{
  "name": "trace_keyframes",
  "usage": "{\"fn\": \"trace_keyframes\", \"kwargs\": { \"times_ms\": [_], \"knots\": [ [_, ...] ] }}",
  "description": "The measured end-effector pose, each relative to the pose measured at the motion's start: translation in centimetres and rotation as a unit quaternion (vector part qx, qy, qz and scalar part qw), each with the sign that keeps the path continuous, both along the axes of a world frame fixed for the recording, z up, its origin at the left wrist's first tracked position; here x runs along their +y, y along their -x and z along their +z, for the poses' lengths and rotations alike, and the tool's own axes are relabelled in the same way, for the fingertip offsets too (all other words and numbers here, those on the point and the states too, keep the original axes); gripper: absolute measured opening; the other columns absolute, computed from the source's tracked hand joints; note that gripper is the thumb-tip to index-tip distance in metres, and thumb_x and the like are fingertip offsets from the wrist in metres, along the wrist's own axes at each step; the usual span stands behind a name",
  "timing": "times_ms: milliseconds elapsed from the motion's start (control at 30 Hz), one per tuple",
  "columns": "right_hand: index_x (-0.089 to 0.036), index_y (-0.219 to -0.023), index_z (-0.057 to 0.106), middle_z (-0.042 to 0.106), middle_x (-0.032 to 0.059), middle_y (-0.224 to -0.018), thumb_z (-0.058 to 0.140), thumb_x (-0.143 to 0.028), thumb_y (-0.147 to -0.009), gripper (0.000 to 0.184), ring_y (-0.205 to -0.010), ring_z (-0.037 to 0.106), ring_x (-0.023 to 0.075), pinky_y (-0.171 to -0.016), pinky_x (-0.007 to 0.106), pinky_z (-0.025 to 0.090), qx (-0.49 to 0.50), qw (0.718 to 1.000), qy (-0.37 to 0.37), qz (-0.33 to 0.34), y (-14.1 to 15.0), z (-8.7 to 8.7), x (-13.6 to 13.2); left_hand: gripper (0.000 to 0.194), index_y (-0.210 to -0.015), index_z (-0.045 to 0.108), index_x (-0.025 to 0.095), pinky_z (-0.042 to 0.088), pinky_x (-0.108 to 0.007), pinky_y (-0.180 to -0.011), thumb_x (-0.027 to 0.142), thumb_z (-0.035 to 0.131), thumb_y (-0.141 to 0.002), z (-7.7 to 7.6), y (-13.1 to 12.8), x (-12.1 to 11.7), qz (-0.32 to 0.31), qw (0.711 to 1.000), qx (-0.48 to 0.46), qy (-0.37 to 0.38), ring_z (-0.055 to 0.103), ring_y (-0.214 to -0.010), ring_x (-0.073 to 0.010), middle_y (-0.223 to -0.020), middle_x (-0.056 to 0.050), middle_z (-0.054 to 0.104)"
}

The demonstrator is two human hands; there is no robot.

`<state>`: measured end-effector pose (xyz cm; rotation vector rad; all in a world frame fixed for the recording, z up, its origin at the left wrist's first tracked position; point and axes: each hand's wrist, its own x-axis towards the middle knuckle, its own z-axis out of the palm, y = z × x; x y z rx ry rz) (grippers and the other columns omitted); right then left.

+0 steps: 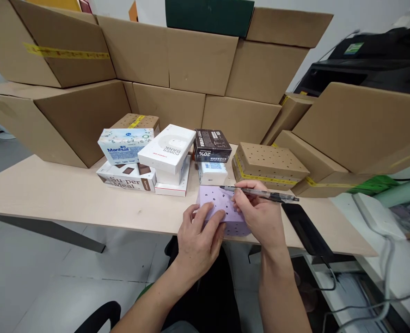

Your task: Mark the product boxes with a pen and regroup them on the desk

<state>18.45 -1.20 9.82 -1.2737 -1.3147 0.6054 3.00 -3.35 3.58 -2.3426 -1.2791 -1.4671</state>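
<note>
A small purple box dotted with black marks sits at the front edge of the table. My left hand grips it from the near left, with fingers over its top face and the thumb by its front side. In my right hand is a pen, pinched between thumb and fingers, its tip pointing left over the back part of the purple box's top. Whether the tip touches the surface I cannot tell. Part of the box is hidden behind my fingers.
Behind stand a white power bank box, a Manhua box, a Super Meal box, a dark box and a dotted cardboard box. A black phone lies at right. Large cartons wall the table's back.
</note>
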Motion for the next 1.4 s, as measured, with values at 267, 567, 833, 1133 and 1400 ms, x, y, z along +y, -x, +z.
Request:
{"fn": "trace_keyframes", "kwargs": {
  "times_ms": [267,567,833,1133,1400],
  "knots": [
    [-0.021,-0.086,0.055,0.065,-0.0025,-0.065,0.054,-0.044,-0.094,0.024,-0.053,0.060,0.0111,-0.054,0.023,0.047,-0.078,0.997,0.013,0.000,0.1,0.3,0.2,0.035,-0.119,0.063,0.023,0.055,-0.043,-0.092,0.016,0.068,-0.085,-0.3,-0.1,0.1,-0.002,1.000,-0.005,0.002,0.053,-0.110,-0.0288,-0.123,-0.010,0.062],
    [-0.021,-0.087,0.055,0.066,-0.0020,-0.064,0.051,-0.046,-0.095,0.027,-0.053,0.061,0.0130,-0.052,0.024,0.043,-0.132,0.991,0.029,0.008,0.1,0.2,0.3,0.036,-0.119,0.063,0.022,0.054,-0.043,-0.092,0.015,0.068,-0.084,-0.3,-0.1,0.1,-0.004,1.000,-0.004,0.002,0.052,-0.111,-0.0289,-0.123,-0.011,0.062],
    [-0.020,-0.087,0.055,0.065,-0.0028,-0.063,0.050,-0.044,-0.096,0.025,-0.052,0.060,0.0121,-0.051,0.024,0.042,-0.137,0.990,0.017,0.003,0.1,0.2,0.4,0.034,-0.118,0.063,0.022,0.054,-0.042,-0.092,0.015,0.068,-0.085,-0.2,-0.1,0.1,-0.002,1.000,-0.006,0.001,0.052,-0.111,-0.0283,-0.123,-0.011,0.062],
    [-0.020,-0.091,0.057,0.066,-0.0029,-0.071,0.056,-0.039,-0.095,0.020,-0.056,0.061,0.0103,-0.055,0.023,0.049,-0.032,0.997,-0.064,-0.043,0.6,0.0,0.0,0.031,-0.117,0.063,0.021,0.054,-0.042,-0.092,0.016,0.067,-0.086,-0.1,-0.2,0.1,0.001,1.000,-0.005,-0.007,0.052,-0.110,-0.0275,-0.121,-0.011,0.063],
    [-0.020,-0.115,0.063,0.070,0.0067,-0.103,0.053,-0.035,-0.095,0.026,-0.082,0.066,0.0177,-0.076,0.037,0.055,-0.092,0.959,-0.132,-0.235,-6.6,-4.2,-0.6,0.031,-0.117,0.062,0.021,0.055,-0.042,-0.090,0.016,0.067,-0.087,-0.3,-0.1,0.0,0.002,1.000,-0.005,-0.009,0.052,-0.111,-0.0285,-0.123,-0.011,0.062]
  ]
}}
